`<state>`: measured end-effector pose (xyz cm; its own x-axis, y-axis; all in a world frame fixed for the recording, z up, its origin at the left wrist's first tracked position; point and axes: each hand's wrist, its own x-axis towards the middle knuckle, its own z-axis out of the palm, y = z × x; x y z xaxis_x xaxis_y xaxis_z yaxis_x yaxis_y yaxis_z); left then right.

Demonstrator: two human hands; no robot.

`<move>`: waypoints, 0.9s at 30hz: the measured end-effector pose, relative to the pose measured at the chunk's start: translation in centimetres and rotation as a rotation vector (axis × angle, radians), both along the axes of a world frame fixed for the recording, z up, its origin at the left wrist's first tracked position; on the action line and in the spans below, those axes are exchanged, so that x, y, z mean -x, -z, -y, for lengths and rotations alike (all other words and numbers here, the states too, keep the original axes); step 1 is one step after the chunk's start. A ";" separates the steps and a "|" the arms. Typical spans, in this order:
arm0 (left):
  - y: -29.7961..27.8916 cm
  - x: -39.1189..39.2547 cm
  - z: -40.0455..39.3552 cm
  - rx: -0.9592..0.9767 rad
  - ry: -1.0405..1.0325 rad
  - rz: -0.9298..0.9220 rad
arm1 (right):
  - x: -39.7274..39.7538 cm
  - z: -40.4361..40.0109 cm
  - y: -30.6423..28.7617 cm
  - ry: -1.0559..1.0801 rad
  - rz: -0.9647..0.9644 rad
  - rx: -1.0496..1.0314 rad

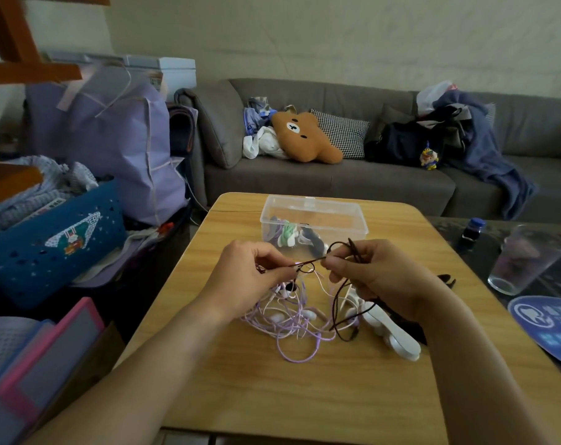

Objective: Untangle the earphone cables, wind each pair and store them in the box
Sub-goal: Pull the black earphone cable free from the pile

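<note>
Over the middle of the table (227,374), a dark cable (308,261) is stretched taut between both hands. The left hand (256,277) pinches one end of that stretch between thumb and fingertips, fingers curled in; the right hand (366,274) pinches the other, its fingers bunched tight, and a dark loop pokes up above its knuckles. More of the dark cable drops from the right hand and curls on the wood, ending at a small plug. Exactly how the cable passes between the right fingers can't be made out; the hand covers it.

Below the hands lies the tangle (292,319): pale purple and white cables looped over one another, with white earbuds in among them. Which bud belongs to which cable is impossible to trace. Part of the heap is hidden under the left palm.

Just right of the tangle, a white oblong piece (398,335) lies flat, its upper end tucked under the right wrist; what it is stays unclear.

Beyond the hands sits the clear box (314,207), open-topped, holding a green-and-white bundle and greyish ones, blurred through the plastic.

Further out: a glass (523,261) and a small dark bottle (472,232) on a dark side table to the right, a blue round mat (542,319) cut off by the frame edge. Behind, a sofa (369,181) with a bear cushion (305,136).
</note>
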<state>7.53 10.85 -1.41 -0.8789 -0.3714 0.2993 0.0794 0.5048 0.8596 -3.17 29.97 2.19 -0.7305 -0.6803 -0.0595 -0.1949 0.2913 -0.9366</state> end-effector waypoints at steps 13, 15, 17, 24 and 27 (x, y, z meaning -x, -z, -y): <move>0.4 0.5 0.0 0.063 -0.198 -0.100 | -0.6 2.3 0.7 0.179 0.020 0.213; 0.4 0.6 0.1 0.046 -0.223 -0.103 | -0.9 2.4 0.4 0.190 0.014 0.292; 0.4 0.6 0.2 0.030 -0.239 -0.083 | -1.1 2.5 0.2 0.210 0.009 0.344; 0.6 0.5 0.5 0.200 -0.175 0.016 | -0.4 2.2 0.9 0.454 0.042 0.442; 0.5 0.4 0.5 0.232 -0.178 0.040 | -0.4 2.2 0.9 0.497 0.017 0.476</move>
<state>7.12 10.38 -1.88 -0.8187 -0.4468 0.3606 -0.0602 0.6914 0.7200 -2.81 27.80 1.34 -0.9641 -0.2198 0.1487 -0.1291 -0.1010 -0.9865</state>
